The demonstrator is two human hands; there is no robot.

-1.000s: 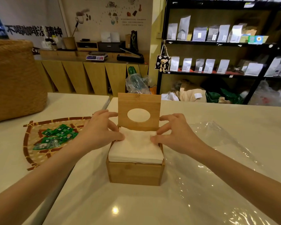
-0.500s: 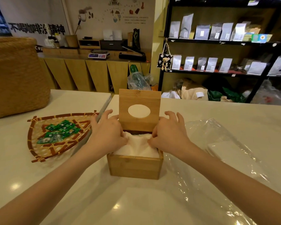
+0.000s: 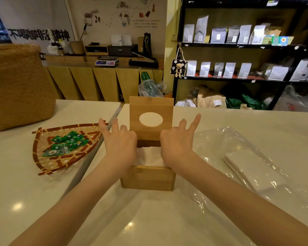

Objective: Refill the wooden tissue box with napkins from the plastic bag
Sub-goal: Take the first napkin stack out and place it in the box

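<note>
Left hand (image 3: 120, 148) and right hand (image 3: 176, 146) press palms-down on napkins (image 3: 148, 155) inside wooden tissue box (image 3: 148, 177), some fingers lifted and spread, gripping nothing. Box lid (image 3: 151, 116) stands upright behind. Plastic bag (image 3: 252, 167) with more napkins lies right of box on table (image 3: 238, 119). Woven tray (image 3: 60, 148) sits left.

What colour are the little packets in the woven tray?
Green, with small white labels, the little packets show best in the head view.

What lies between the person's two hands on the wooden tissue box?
Head view: white napkins in the box lie between left hand and right hand.
</note>
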